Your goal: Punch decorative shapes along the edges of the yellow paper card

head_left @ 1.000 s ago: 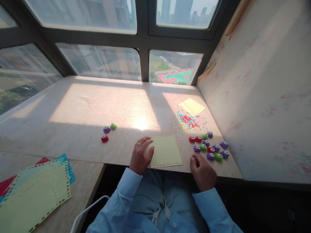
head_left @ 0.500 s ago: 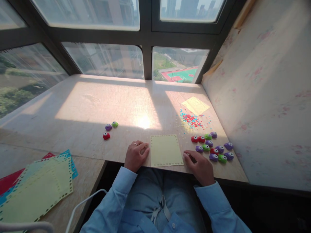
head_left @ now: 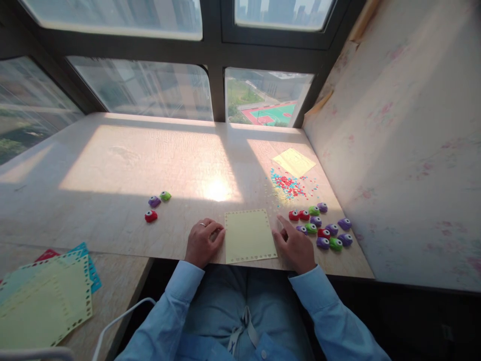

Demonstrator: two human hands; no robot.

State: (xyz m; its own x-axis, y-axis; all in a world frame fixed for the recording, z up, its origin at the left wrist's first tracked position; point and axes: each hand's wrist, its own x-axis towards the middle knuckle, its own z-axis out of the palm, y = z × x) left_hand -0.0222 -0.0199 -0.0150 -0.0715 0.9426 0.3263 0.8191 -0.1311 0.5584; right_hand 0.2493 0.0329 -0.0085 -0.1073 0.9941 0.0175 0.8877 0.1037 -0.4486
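A pale yellow square sheet (head_left: 251, 235) with small punched holes along its edges lies flat near the table's front edge. My left hand (head_left: 205, 241) rests by its left edge, fingers curled in and thumb against the forefinger; nothing shows in it. At the right edge is my right hand (head_left: 295, 244), its forefinger stretched forward over the table and the other fingers bent; I see nothing held. Just right of it stand several small craft punches in red (head_left: 293, 215), green (head_left: 335, 244) and purple (head_left: 344, 224), each with a white eye-like button on top.
Red, blue and yellow paper bits (head_left: 289, 185) lie scattered beside a yellow paper square (head_left: 294, 162). Three more punches, one purple (head_left: 154, 201), stand at left. Punched sheets (head_left: 75, 296) are stacked on the lower left surface, near a white cable (head_left: 124, 316). Windows and a wall border the table (head_left: 124, 220).
My right hand has moved forward and its forefinger has stretched out. My left hand stays by the sheet's left edge. The whole view has shifted slightly.
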